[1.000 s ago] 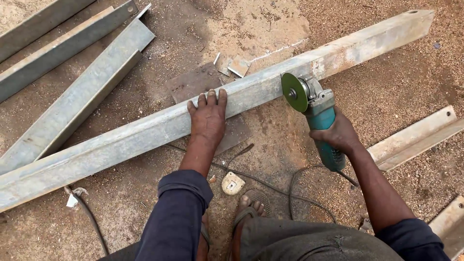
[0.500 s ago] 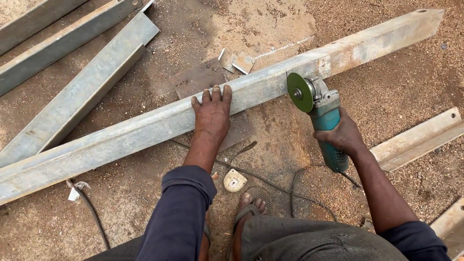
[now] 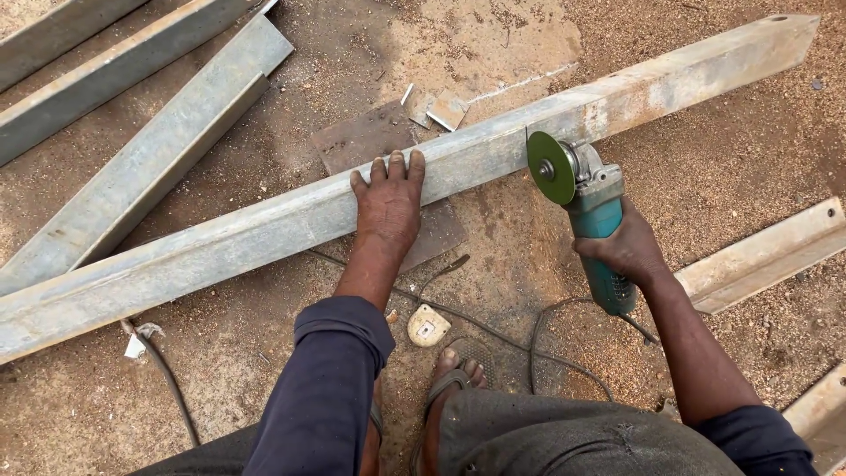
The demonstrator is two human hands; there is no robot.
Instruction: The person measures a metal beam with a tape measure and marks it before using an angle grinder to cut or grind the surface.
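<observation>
A long grey metal beam [image 3: 220, 242] lies slantwise across the sandy ground. My left hand [image 3: 388, 201] rests flat on it, fingers spread over its top face. My right hand [image 3: 621, 247] grips the teal body of an angle grinder [image 3: 592, 211]. The grinder's green disc [image 3: 550, 168] stands upright against the near side of the beam, a hand's width to the right of my left hand. The grinder's cable [image 3: 546, 330] loops over the ground below it. My sandalled foot [image 3: 454, 375] shows between my arms.
Two more grey beams [image 3: 150, 167] lie at the upper left. Shorter metal lengths [image 3: 767, 256] lie at the right edge. Small metal offcuts [image 3: 436, 107] and a flat rusty plate [image 3: 370, 141] sit behind the beam. A small tape measure [image 3: 427, 326] lies by my foot.
The grinder's disc has come closer to the beam and now sits against its near side. My left hand stays on the beam.
</observation>
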